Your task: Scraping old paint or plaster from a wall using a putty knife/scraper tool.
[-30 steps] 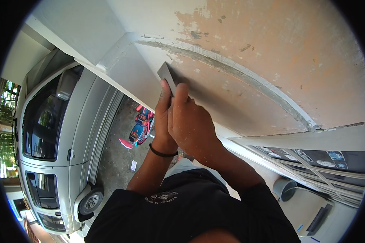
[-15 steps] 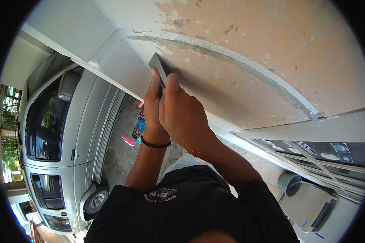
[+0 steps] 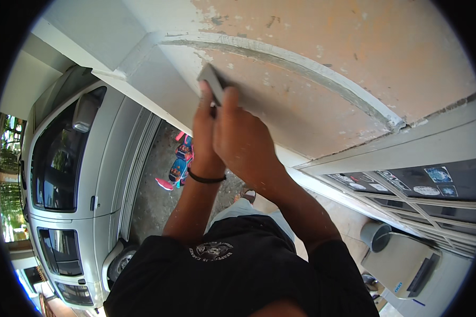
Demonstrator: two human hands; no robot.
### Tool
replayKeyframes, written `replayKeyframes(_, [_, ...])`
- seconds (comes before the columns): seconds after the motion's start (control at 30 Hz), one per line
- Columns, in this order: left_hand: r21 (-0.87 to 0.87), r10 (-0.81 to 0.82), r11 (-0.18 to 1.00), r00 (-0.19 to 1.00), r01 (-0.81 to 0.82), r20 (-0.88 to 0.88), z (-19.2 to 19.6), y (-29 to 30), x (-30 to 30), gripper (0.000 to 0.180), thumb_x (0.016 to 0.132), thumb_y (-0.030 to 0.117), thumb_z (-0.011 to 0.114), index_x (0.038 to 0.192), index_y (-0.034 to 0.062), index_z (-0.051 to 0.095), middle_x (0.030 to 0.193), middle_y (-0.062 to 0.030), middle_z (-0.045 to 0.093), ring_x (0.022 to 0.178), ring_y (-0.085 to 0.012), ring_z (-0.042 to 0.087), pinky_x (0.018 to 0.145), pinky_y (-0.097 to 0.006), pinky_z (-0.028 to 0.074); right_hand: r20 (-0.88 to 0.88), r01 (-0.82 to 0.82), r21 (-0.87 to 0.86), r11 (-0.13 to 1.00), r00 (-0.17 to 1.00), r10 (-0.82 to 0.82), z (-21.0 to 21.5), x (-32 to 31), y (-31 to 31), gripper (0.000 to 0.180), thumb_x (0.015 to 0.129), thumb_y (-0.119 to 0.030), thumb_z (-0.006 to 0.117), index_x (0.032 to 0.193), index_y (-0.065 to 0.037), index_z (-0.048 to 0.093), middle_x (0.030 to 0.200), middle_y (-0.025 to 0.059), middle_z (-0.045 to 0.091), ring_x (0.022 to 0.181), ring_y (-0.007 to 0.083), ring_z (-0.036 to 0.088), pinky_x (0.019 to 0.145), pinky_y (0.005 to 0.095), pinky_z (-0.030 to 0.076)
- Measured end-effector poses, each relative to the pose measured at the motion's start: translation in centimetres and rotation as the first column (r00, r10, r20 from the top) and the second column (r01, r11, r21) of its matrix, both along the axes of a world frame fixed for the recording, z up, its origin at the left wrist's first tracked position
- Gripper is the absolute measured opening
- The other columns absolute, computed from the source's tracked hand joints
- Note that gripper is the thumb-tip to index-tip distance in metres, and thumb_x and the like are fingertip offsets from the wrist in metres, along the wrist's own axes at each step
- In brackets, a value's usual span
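Both my hands are raised together in front of a wall with flaking paint [image 3: 301, 113]. They grip a scraper with a flat grey blade [image 3: 211, 83], which points up and away from me against the wall surface. My left hand [image 3: 205, 140] is closed on it from the left, a dark band round its wrist. My right hand [image 3: 244, 133] is wrapped round it from the right, thumb or finger along the blade. The handle is hidden within my fingers. Small pale specks lie on or float near my right hand. A raised, curved grey-white band [image 3: 291, 71] crosses the wall above the blade.
A silver van [image 3: 108, 148] stands to the left, beyond a white ledge [image 3: 137, 98]. Colourful bags [image 3: 178, 168] lie on the concrete floor. To the right are a window grille [image 3: 407, 201], a grey bucket [image 3: 376, 236] and a pale boxy appliance [image 3: 402, 264].
The blade has shifted slightly to the right along the wall and looks blurred. Both hands keep their hold. The view has tilted a little, and a foot now shows below.
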State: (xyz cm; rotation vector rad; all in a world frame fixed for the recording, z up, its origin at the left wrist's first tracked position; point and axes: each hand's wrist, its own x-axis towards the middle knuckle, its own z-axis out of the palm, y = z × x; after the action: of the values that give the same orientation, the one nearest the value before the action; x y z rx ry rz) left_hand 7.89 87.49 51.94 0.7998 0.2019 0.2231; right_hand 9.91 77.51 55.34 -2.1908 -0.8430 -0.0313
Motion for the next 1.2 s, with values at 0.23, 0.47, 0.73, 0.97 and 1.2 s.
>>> replayKeyframes(0.23, [-0.06,0.111,0.991,0.979,-0.123,-0.172,0.6,-1.4,-0.8,0.033,0.109,0.042,0.051,0.099,0.0118,0.062,0.071,0.0017,0.057,0.062,-0.0085,0.056,0.055,-0.025,0.046,-0.046,0.05,-0.092,0.995,0.997,-0.054,-1.4,-2.0,0.0,0.027,0.095,-0.014,0.057,0.107,0.003,0.041,0.082,0.0241,0.069,0.07,0.0387,0.074,0.058,0.0413,0.062])
replayKeyframes(0.47, [-0.048,0.115,0.992,0.989,-0.12,-0.095,0.3,-1.0,-0.6,0.033,0.109,0.041,0.051,0.103,0.011,0.062,0.074,0.0004,0.059,0.062,-0.0091,0.056,0.056,-0.024,0.046,-0.066,0.061,-0.058,0.996,0.996,-0.065,-1.2,-1.4,-0.2,0.027,0.095,-0.015,0.058,0.107,0.003,0.04,0.082,0.0227,0.069,0.069,0.0346,0.075,0.058,0.0403,0.062])
replayKeyframes(0.73, [-0.013,0.183,0.982,0.959,-0.191,-0.215,-1.4,-0.6,-0.7,0.036,0.11,0.042,0.047,0.099,0.0107,0.061,0.074,-0.0004,0.058,0.062,-0.0116,0.054,0.056,-0.027,0.047,0.015,0.053,-0.122,0.991,0.999,-0.052,-2.6,-2.0,0.8,0.026,0.095,-0.015,0.058,0.106,0.002,0.041,0.081,0.0223,0.069,0.068,0.0352,0.074,0.057,0.0395,0.062])
replayKeyframes(0.97, [-0.09,0.115,0.988,0.982,-0.129,-0.152,-1.5,-0.5,-0.6,0.035,0.107,0.045,0.052,0.102,0.012,0.062,0.074,-0.0016,0.06,0.061,-0.0129,0.058,0.058,-0.029,0.05,-0.109,0.056,-0.08,0.995,0.992,-0.065,-3.4,-1.7,0.9,0.026,0.096,-0.015,0.057,0.106,0.002,0.041,0.083,0.0232,0.07,0.068,0.0352,0.074,0.056,0.0394,0.062])
replayKeyframes(1.2, [-0.187,0.032,0.981,0.995,-0.05,-0.097,-2.3,-0.4,-0.4,0.037,0.106,0.046,0.053,0.096,0.012,0.062,0.071,-0.0019,0.059,0.06,-0.0152,0.058,0.061,-0.032,0.051,0.085,0.078,-0.121,0.99,0.994,-0.068,-4.1,-1.5,1.0,0.032,0.093,-0.014,0.061,0.11,0.005,0.041,0.085,0.0208,0.07,0.068,0.0316,0.075,0.056,0.0369,0.062])
